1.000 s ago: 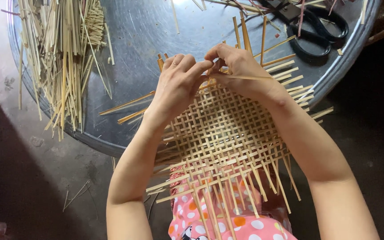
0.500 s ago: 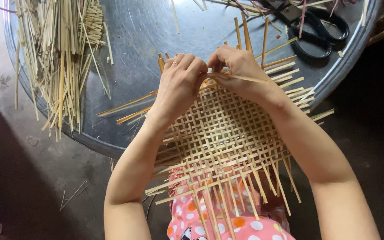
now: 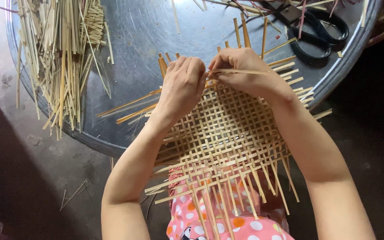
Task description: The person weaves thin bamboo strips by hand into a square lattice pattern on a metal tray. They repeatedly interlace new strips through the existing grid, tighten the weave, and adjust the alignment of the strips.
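A half-woven mat of pale bamboo strips (image 3: 225,138) lies across the edge of a round metal tray (image 3: 156,40) and over my lap. At its far edge, my left hand (image 3: 182,84) presses down on the weave with fingers curled. Close beside it, my right hand (image 3: 243,69) pinches a loose thin bamboo strip (image 3: 241,71) that runs crosswise over the upright strips. The fingertips of both hands almost meet at the strip's left end.
A loose heap of bamboo strips (image 3: 63,49) lies on the tray's left side. Black scissors (image 3: 316,26) rest at the tray's far right. A pink spotted garment (image 3: 227,222) shows under the mat. Dark floor (image 3: 27,178) surrounds the tray.
Both hands stay at the mat's far edge. The crosswise strip has shifted slightly under the fingers; the view has drifted a little.
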